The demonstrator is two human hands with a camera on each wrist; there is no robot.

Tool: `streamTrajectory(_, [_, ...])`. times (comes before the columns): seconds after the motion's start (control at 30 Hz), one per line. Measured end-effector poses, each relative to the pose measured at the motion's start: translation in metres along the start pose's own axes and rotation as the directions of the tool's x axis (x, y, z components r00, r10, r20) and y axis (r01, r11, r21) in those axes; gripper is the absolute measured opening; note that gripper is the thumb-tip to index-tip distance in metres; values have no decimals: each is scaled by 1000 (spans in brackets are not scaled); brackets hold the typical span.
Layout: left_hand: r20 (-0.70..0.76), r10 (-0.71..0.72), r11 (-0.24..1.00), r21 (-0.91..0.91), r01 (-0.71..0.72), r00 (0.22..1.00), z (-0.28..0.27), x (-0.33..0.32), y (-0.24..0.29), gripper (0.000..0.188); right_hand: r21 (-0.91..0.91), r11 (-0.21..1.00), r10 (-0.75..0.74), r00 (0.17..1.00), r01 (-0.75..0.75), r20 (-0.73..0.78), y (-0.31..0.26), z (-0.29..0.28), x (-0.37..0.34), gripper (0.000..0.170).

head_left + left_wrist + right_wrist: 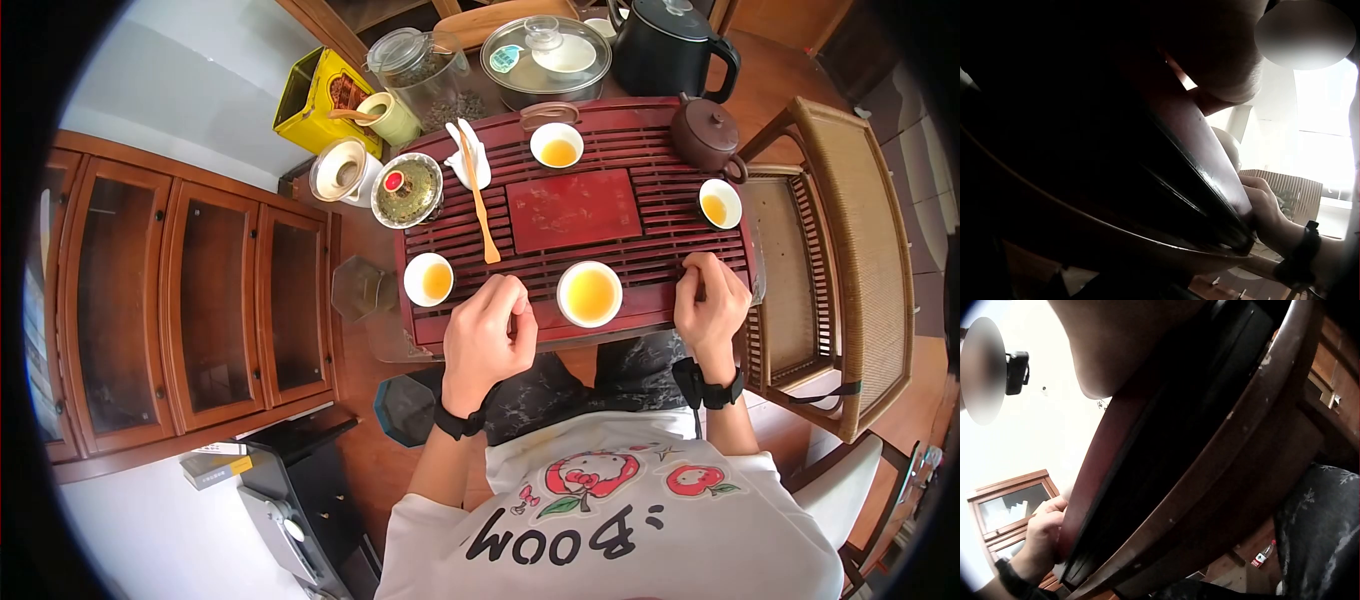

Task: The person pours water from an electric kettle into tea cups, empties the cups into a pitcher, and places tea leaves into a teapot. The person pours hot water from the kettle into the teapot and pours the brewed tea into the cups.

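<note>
In the head view, the left hand [489,330] rests on the near edge of the red slatted tea tray [660,315], fingers loosely curled, holding nothing. The right hand [712,305] rests likewise on the tray's near right corner. Between them stands a white cup of yellow tea [590,295]. Left of the left hand is another filled cup [429,279]; a third [719,204] stands beyond the right hand, and a fourth [556,146] at the tray's far side. A wooden tea tool [481,214] lies at left. Both wrist views are dark, showing the tray's edge from the side.
A patterned lidded bowl [407,190] stands at the tray's left, a brown teapot [706,132] at its far right. Behind are a glass jar [415,75], a lidded steel pot [546,75] and a black kettle [672,50]. A wicker chair [850,260] stands at right.
</note>
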State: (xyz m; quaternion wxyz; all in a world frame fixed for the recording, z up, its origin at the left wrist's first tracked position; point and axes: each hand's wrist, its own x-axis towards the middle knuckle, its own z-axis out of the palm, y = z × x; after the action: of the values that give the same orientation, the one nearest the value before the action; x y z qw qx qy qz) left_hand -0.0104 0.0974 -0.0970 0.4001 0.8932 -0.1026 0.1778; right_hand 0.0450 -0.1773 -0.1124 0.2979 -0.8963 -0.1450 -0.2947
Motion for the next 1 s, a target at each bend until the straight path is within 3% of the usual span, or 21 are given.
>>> streamTrajectory(1.0, [-20, -23, 1000, 8, 23, 1000, 1, 0, 3, 16, 23, 1000, -3, 1000, 3, -6, -1, 0, 0, 8])
